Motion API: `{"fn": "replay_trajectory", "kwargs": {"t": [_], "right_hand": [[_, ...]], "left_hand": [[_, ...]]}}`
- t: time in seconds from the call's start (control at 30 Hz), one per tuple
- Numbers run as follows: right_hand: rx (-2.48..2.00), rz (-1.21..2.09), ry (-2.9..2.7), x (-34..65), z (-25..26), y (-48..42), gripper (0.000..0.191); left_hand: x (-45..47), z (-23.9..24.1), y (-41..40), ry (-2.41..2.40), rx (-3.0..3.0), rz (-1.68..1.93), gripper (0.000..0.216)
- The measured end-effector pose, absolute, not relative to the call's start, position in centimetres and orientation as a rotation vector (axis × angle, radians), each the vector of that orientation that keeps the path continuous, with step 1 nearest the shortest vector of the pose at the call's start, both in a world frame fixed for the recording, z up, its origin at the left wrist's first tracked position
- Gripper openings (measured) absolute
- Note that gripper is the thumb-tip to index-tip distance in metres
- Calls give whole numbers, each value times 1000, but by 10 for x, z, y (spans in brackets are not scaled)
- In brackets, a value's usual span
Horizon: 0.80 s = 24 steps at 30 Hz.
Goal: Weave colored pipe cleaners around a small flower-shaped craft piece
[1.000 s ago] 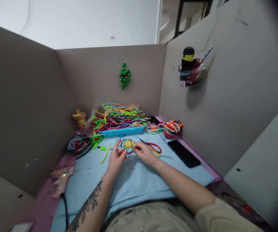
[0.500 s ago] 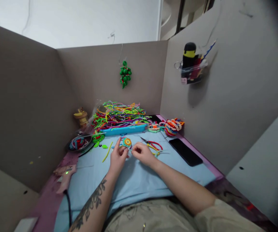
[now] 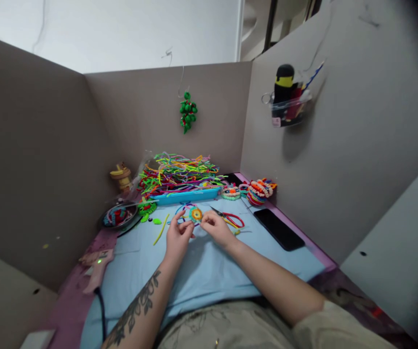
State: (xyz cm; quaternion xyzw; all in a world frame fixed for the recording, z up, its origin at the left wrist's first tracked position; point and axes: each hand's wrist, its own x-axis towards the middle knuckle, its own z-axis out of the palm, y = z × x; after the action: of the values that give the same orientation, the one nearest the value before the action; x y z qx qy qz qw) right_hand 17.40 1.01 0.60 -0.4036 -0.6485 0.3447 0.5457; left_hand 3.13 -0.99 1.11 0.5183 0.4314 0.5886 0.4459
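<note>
A small round woven piece [image 3: 195,214] of coloured pipe cleaners, yellow and orange at its middle with a blue-purple rim, is held just above the light blue mat [image 3: 201,271]. My left hand [image 3: 176,237] pinches its lower left edge with curled fingers. My right hand [image 3: 214,229] grips its right side, fingers closed. Red-handled scissors [image 3: 231,219] lie just right of my right hand. A loose yellow pipe cleaner [image 3: 161,229] lies left of my left hand.
A heap of coloured pipe cleaners [image 3: 178,175] sits behind a blue tray [image 3: 187,195]. Finished woven pieces [image 3: 258,190] and a black phone [image 3: 279,229] lie at the right. A dark bowl [image 3: 119,216] and a glue gun [image 3: 96,264] are at the left. Cardboard walls enclose the desk.
The woven piece was turned and lifted a little between my hands. My hands shifted slightly together; the view rose a bit.
</note>
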Motion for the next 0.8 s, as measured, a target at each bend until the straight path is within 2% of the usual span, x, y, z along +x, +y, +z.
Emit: {"fn": "replay_trajectory", "kwargs": {"t": [0.17, 0.27, 0.47, 0.8], "right_hand": [[-897, 1129, -1510, 173, 7, 7, 9], [-922, 1116, -1505, 176, 12, 7, 7], [-953, 1175, -1575, 188, 20, 10, 7], [-934, 1164, -1650, 197, 15, 19, 8]], "left_hand": [[26, 11, -5, 1058, 1231, 1364, 55], [20, 7, 0, 1135, 1331, 1358, 46], [12, 2, 5, 1334, 1897, 1359, 20], [10, 12, 2, 1208, 1993, 1105, 27]]}}
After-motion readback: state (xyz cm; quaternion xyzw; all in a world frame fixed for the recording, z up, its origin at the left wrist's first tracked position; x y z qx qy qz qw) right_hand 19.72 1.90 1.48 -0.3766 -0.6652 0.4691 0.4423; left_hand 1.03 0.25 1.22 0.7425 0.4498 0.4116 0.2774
